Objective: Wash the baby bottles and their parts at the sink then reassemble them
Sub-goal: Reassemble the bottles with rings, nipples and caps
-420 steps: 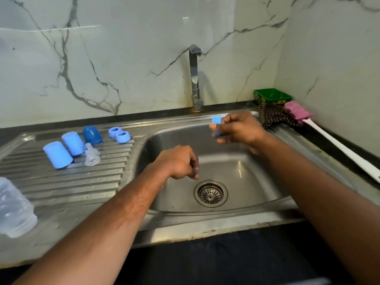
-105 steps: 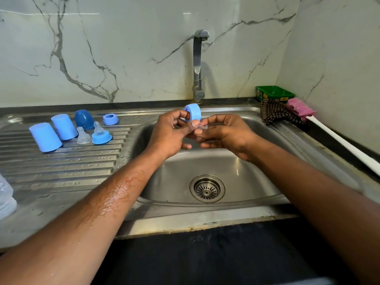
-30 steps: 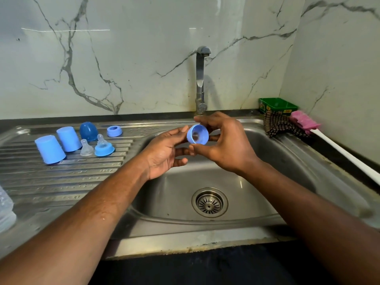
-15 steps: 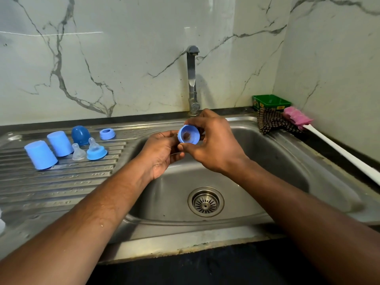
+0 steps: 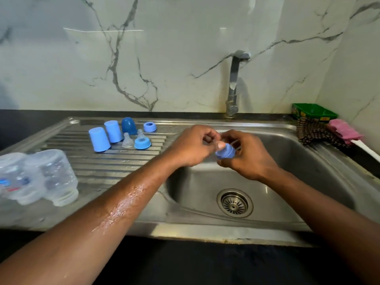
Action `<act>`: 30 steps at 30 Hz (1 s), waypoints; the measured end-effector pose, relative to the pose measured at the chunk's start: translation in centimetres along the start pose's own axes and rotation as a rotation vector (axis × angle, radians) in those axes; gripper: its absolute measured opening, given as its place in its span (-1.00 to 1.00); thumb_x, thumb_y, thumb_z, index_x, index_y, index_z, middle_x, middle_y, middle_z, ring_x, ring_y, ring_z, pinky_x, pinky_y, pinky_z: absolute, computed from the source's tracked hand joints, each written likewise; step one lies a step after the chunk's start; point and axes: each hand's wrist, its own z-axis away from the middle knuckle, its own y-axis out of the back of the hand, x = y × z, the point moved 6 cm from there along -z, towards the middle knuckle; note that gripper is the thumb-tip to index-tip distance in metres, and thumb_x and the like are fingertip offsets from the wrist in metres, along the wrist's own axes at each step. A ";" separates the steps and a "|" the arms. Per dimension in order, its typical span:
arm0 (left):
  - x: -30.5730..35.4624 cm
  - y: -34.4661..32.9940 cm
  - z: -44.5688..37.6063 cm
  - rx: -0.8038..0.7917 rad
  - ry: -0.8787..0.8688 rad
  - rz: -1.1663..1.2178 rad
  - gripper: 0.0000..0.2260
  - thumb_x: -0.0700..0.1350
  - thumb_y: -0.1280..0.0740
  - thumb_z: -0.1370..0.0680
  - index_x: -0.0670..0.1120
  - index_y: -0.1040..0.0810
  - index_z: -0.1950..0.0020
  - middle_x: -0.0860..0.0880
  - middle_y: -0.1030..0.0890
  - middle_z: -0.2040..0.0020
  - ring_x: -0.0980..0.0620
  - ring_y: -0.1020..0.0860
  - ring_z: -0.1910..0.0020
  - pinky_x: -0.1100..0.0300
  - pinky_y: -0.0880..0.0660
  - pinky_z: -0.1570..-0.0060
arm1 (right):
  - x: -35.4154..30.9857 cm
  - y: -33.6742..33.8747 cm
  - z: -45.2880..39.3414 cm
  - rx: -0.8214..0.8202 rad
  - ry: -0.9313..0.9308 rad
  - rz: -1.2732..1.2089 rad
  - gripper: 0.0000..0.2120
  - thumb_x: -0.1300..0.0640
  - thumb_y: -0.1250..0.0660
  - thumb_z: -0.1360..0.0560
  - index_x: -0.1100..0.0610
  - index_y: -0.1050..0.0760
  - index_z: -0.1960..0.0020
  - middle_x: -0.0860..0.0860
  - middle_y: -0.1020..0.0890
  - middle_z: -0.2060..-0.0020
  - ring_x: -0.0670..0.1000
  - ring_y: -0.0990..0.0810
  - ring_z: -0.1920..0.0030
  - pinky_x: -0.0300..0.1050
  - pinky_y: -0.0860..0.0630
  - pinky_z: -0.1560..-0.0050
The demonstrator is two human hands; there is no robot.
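Over the sink basin (image 5: pixel 308 177), my right hand (image 5: pixel 248 157) grips a blue screw ring (image 5: pixel 225 152). My left hand (image 5: pixel 193 147) pinches a clear teat (image 5: pixel 216 143) that pokes out of the ring's top. On the ribbed draining board (image 5: pixel 107 165) stand two light blue caps (image 5: pixel 99 139), a darker blue dome cap (image 5: pixel 128 125), a loose blue ring (image 5: pixel 150 127), a loose clear teat (image 5: pixel 127 140) and a teat seated in a blue ring (image 5: pixel 142 140). Two clear bottles (image 5: pixel 55 175) lie on their sides at the left.
The tap (image 5: pixel 233 83) rises behind the basin with no water running; the drain (image 5: pixel 234 203) sits below my hands. At the back right are a green tub (image 5: pixel 313 113), a dark checked cloth (image 5: pixel 316 133) and a pink brush (image 5: pixel 344 131) with a white handle.
The ring was held open side toward me; now it is turned with the teat sticking out of its top and my left fingers pinching the teat. The view has shifted left, showing the bottles.
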 end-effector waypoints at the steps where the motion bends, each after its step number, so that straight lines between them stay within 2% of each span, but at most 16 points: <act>1: -0.3 1.0 0.3 0.003 -0.033 -0.140 -0.87 0.03 -0.43 -0.54 0.01 -0.64 -0.02 0.08 -0.66 0.08 0.09 -0.62 0.14 0.08 -0.57 0.08 | -0.2 -0.5 -0.2 -0.035 -0.014 0.004 -0.57 0.17 -0.60 -0.28 -0.03 -0.62 -0.11 -0.10 -0.67 0.10 -0.13 -0.60 0.11 -0.24 -0.53 0.13; 3: -1.7 3.7 1.1 0.074 -0.032 -0.306 -0.87 0.07 -0.42 -0.53 0.06 -0.64 -0.02 0.14 -0.65 0.07 0.11 -0.60 0.08 0.08 -0.55 -0.03 | -1.0 -1.9 -1.1 -0.106 -0.042 0.034 -0.59 0.18 -0.63 -0.26 0.00 -0.65 -0.07 -0.10 -0.67 0.12 -0.18 -0.57 0.17 -0.38 -0.43 0.20; 4: -2.6 5.0 1.4 0.139 -0.016 -0.339 -0.89 0.06 -0.41 -0.54 0.08 -0.63 -0.01 0.15 -0.64 0.07 0.10 -0.59 0.06 0.09 -0.55 -0.04 | -1.5 -2.5 -1.7 -0.128 -0.051 0.041 -0.60 0.19 -0.64 -0.25 0.01 -0.65 -0.04 -0.10 -0.66 0.14 -0.19 -0.55 0.20 -0.38 -0.41 0.23; 7: -5.2 9.0 2.3 0.385 0.038 -0.375 -0.98 -0.04 -0.41 -0.54 0.09 -0.61 0.08 0.12 -0.61 0.09 0.05 -0.59 0.00 0.10 -0.53 -0.02 | -3.3 -4.5 -4.9 -0.124 -0.058 -0.004 -0.64 0.24 -0.64 -0.24 0.07 -0.62 0.03 -0.01 -0.68 0.14 -0.02 -0.62 0.15 -0.16 -0.55 0.14; 9: -6.7 11.3 2.7 0.523 0.091 -0.401 -0.89 -0.14 -0.37 -0.54 0.07 -0.62 0.11 0.04 -0.59 0.04 0.00 -0.57 -0.04 0.11 -0.49 0.02 | -4.6 -6.2 -7.4 -0.105 -0.064 -0.037 -0.63 0.25 -0.63 -0.24 0.15 -0.60 0.01 0.07 -0.69 0.10 0.07 -0.66 0.09 -0.02 -0.59 0.03; 11: -8.1 13.4 3.3 0.618 0.184 -0.458 -0.84 -0.20 -0.32 -0.54 0.01 -0.64 -0.02 -0.06 -0.56 -0.10 -0.09 -0.53 -0.16 0.03 -0.48 -0.04 | -5.7 -8.2 -9.8 -0.085 -0.063 -0.061 -0.58 0.23 -0.64 -0.25 0.17 -0.57 -0.04 0.08 -0.67 0.10 0.07 -0.63 0.14 -0.06 -0.58 0.08; 13: -9.2 14.3 3.7 0.606 0.309 -0.530 -0.72 -0.24 -0.32 -0.53 -0.03 -0.57 -0.22 -0.09 -0.47 -0.22 -0.13 -0.47 -0.26 0.03 -0.43 -0.09 | -6.3 -10.3 -11.8 -0.089 -0.068 -0.096 -0.56 0.21 -0.64 -0.27 0.14 -0.53 -0.06 0.03 -0.62 0.13 -0.02 -0.56 0.21 -0.25 -0.50 0.24; 15: -9.9 14.4 3.9 0.558 0.396 -0.593 -0.62 -0.26 -0.33 -0.52 -0.05 -0.49 -0.34 -0.08 -0.42 -0.29 -0.13 -0.45 -0.29 0.03 -0.40 -0.07 | -6.7 -12.4 -13.3 -0.095 -0.060 -0.100 -0.58 0.18 -0.64 -0.28 0.13 -0.53 -0.05 0.03 -0.61 0.12 -0.03 -0.57 0.19 -0.32 -0.43 0.28; 19: -10.4 13.8 3.4 0.473 0.441 -0.683 -0.65 -0.28 -0.24 -0.56 -0.11 -0.45 -0.34 -0.08 -0.46 -0.30 -0.12 -0.48 -0.26 0.06 -0.40 -0.11 | -6.3 -14.7 -15.4 -0.084 -0.056 -0.056 -0.66 0.15 -0.62 -0.32 0.18 -0.57 0.00 0.05 -0.62 0.15 0.00 -0.55 0.17 -0.23 -0.41 0.20; 21: -10.7 13.4 3.3 0.442 0.465 -0.693 -0.68 -0.30 -0.17 -0.58 -0.13 -0.44 -0.33 -0.10 -0.47 -0.29 -0.13 -0.48 -0.26 0.08 -0.40 -0.13 | -5.9 -15.8 -15.8 -0.202 -0.069 0.052 -0.77 0.14 -0.57 -0.36 0.13 -0.52 0.16 0.00 -0.54 0.28 -0.05 -0.48 0.28 -0.22 -0.37 0.28; 23: -11.0 13.0 3.2 0.425 0.477 -0.698 -0.69 -0.28 -0.13 -0.62 -0.15 -0.41 -0.35 -0.12 -0.45 -0.31 -0.14 -0.46 -0.27 0.08 -0.38 -0.14 | -5.6 -16.4 -16.3 -0.296 -0.084 0.055 -0.83 0.17 -0.49 -0.41 0.16 -0.53 0.27 0.05 -0.56 0.33 -0.02 -0.48 0.32 -0.15 -0.45 0.22; 24: -11.1 12.9 3.1 0.421 0.474 -0.710 -0.70 -0.26 -0.14 -0.63 -0.14 -0.39 -0.36 -0.13 -0.44 -0.32 -0.14 -0.46 -0.27 0.08 -0.38 -0.13 | -5.6 -16.4 -16.7 -0.306 -0.081 0.027 -0.89 0.18 -0.43 -0.44 0.22 -0.59 0.22 0.13 -0.63 0.25 0.04 -0.55 0.25 -0.05 -0.51 0.12; 26: -11.2 12.7 2.9 0.402 0.474 -0.742 -0.70 -0.22 -0.17 -0.64 -0.11 -0.38 -0.38 -0.12 -0.45 -0.30 -0.13 -0.48 -0.25 0.09 -0.36 -0.02 | -5.5 -16.0 -17.6 -0.261 -0.116 -0.065 -0.79 0.19 -0.32 -0.51 0.31 -0.65 0.02 0.23 -0.67 0.00 0.14 -0.60 0.07 0.08 -0.53 -0.07; 28: -11.3 12.5 2.6 0.404 0.467 -0.751 -0.70 -0.21 -0.18 -0.64 -0.07 -0.39 -0.38 -0.10 -0.47 -0.29 -0.11 -0.50 -0.23 0.11 -0.31 0.05 | -5.2 -15.6 -18.4 -0.203 -0.161 -0.137 -0.73 0.21 -0.26 -0.56 0.37 -0.62 -0.08 0.30 -0.65 -0.04 0.11 -0.53 0.09 0.03 -0.51 -0.02; 30: -11.3 12.6 2.5 0.434 0.453 -0.738 -0.70 -0.22 -0.19 -0.63 -0.05 -0.39 -0.36 -0.08 -0.47 -0.29 -0.10 -0.51 -0.21 0.11 -0.29 0.06 | -5.0 -15.8 -19.3 -0.209 -0.196 -0.145 -0.77 0.26 -0.28 -0.58 0.36 -0.60 -0.14 0.26 -0.64 0.00 0.09 -0.52 0.11 0.00 -0.53 0.01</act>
